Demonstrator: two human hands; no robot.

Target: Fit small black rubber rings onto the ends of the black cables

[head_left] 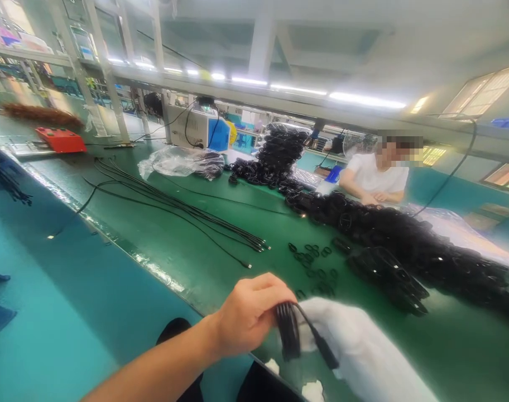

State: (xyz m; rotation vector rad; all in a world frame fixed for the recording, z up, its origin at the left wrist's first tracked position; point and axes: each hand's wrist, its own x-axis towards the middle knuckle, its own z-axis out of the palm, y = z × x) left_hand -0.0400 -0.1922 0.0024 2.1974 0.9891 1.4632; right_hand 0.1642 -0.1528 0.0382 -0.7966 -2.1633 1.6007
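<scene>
My left hand (254, 312), bare, is closed around one side of a coiled black cable (288, 332) near the table's front edge. My right hand (342, 329), in a white glove, is against the coil's other side, its fingers curled and partly hidden behind it. A cable end with a dark connector (325, 349) hangs down in front of the glove. Beyond my hands, small black rings (307, 257) lie scattered on the green table. Several long black cables (204, 212) stretch out straight to the left, their plug ends toward me.
A long heap of coiled black cables (388, 240) runs along the table's right side, with a taller stack (282, 148) behind. A plastic bag (174, 162), a red device (62, 139) and a blue-white machine (200, 128) stand farther back. A person in white (374, 176) sits across the table.
</scene>
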